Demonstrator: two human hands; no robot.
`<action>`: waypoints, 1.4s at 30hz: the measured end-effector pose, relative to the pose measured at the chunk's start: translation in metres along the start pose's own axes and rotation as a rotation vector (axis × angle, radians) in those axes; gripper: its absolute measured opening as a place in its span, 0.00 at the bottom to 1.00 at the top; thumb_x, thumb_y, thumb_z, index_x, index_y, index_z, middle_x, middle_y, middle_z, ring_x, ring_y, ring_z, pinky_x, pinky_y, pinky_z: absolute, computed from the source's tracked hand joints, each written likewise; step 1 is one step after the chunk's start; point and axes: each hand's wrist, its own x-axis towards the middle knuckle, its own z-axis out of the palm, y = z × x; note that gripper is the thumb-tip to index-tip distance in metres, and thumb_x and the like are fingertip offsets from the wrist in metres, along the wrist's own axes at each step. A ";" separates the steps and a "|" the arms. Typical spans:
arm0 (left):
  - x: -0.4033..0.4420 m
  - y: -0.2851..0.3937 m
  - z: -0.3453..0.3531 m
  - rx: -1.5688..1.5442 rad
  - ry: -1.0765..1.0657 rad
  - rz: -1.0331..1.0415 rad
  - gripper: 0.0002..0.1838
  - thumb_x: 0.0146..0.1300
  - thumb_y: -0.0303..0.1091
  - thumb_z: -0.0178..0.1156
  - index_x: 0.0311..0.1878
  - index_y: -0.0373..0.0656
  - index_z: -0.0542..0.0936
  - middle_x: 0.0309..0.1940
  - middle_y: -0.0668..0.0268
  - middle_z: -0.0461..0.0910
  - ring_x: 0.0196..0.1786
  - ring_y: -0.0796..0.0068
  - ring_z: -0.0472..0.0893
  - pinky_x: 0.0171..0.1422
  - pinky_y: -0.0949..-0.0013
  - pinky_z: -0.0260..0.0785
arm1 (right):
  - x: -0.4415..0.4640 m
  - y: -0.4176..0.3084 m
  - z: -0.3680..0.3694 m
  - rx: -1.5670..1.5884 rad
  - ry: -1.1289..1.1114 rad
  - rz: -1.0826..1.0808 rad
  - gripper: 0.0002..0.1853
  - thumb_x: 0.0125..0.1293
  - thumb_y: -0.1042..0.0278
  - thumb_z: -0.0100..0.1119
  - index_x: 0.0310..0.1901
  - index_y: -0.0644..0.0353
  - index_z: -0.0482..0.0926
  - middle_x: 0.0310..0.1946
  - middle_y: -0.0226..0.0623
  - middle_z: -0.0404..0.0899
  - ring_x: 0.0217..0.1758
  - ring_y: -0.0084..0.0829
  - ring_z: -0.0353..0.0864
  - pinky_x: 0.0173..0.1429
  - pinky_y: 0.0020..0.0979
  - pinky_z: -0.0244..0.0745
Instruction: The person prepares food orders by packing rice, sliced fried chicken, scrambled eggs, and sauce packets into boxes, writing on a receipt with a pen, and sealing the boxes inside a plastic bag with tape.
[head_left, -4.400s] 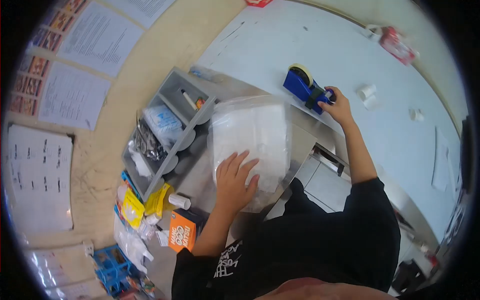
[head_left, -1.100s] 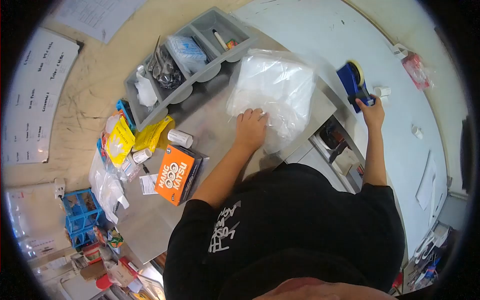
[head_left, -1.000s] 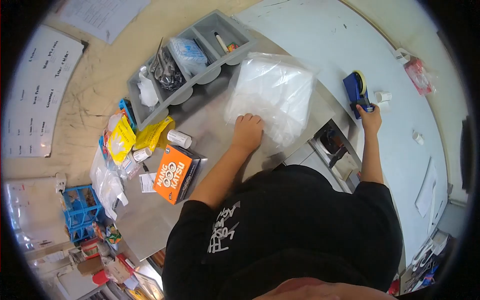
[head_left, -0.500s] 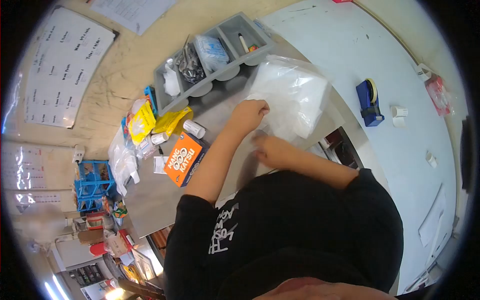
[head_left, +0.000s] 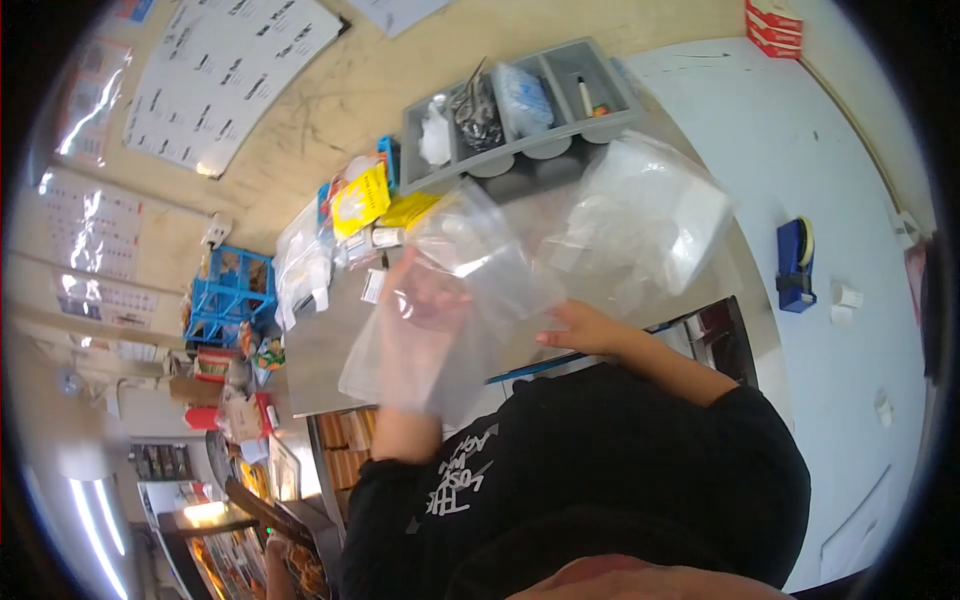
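Observation:
A large clear plastic bag [head_left: 485,245] hangs in front of me, draped over my left hand and forearm. Through the film my left hand [head_left: 425,295] shows blurred, its fingers seemingly curled on the plastic. My right hand [head_left: 580,329] is close to the bag's right edge, fingers apart and holding nothing; whether it touches the film I cannot tell. Beyond it, on the metal table, lies a clear packet of white translucent sheets or bags [head_left: 665,215]. The orange box is hidden from view.
A grey divided tray [head_left: 555,135] stands at the back with plastic packs and a marker. Yellow packets [head_left: 362,200] and a blue basket [head_left: 232,295] are at left. A blue tape dispenser [head_left: 796,265] sits on the white surface at right. An open drawer [head_left: 715,340] is below the table edge.
A clear plastic bag now covers my left hand, which has moved left and nearer to me. My right hand has shifted right and its fingers have spread. The view has turned left.

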 end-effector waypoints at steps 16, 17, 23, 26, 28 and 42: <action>-0.175 0.016 -0.059 -0.390 -0.393 0.729 0.19 0.67 0.43 0.38 0.50 0.38 0.68 0.44 0.61 0.72 0.47 0.71 0.73 0.54 0.59 0.67 | 0.021 -0.046 0.126 1.832 -0.635 0.576 0.35 0.58 0.37 0.45 0.53 0.64 0.68 0.48 0.46 0.74 0.50 0.44 0.74 0.53 0.44 0.69; -0.195 0.021 -0.065 -0.341 -0.281 0.789 0.20 0.67 0.44 0.38 0.50 0.38 0.68 0.46 0.60 0.72 0.48 0.69 0.73 0.56 0.58 0.66 | 0.021 -0.044 0.139 1.903 -0.719 0.714 0.35 0.59 0.38 0.44 0.53 0.65 0.68 0.47 0.46 0.74 0.50 0.45 0.74 0.53 0.45 0.69; -0.316 0.015 -0.149 0.001 0.518 0.863 0.19 0.64 0.47 0.44 0.45 0.42 0.72 0.41 0.62 0.75 0.42 0.67 0.75 0.55 0.58 0.66 | 0.025 -0.068 0.098 1.318 -0.674 0.103 0.18 0.60 0.63 0.54 0.49 0.64 0.70 0.41 0.42 0.76 0.42 0.38 0.78 0.47 0.39 0.73; -0.349 -0.015 -0.175 0.276 0.930 0.532 0.15 0.63 0.46 0.49 0.37 0.43 0.72 0.31 0.68 0.76 0.33 0.72 0.75 0.42 0.67 0.70 | -0.003 -0.108 0.106 0.996 -0.635 0.411 0.16 0.58 0.70 0.57 0.47 0.64 0.71 0.37 0.41 0.78 0.36 0.32 0.79 0.41 0.32 0.75; -0.397 -0.023 -0.239 0.386 0.839 0.378 0.13 0.62 0.44 0.50 0.36 0.43 0.72 0.29 0.69 0.75 0.31 0.74 0.74 0.38 0.71 0.68 | -0.022 -0.110 0.125 0.888 -0.668 0.504 0.14 0.57 0.71 0.58 0.44 0.65 0.73 0.35 0.39 0.78 0.34 0.29 0.79 0.39 0.29 0.75; -0.338 -0.100 -0.227 0.537 0.351 0.115 0.16 0.63 0.43 0.50 0.46 0.40 0.72 0.33 0.67 0.76 0.34 0.74 0.76 0.43 0.70 0.70 | -0.104 -0.124 0.302 -0.345 -0.266 -0.051 0.14 0.46 0.60 0.65 0.30 0.60 0.79 0.22 0.39 0.78 0.25 0.31 0.77 0.32 0.32 0.71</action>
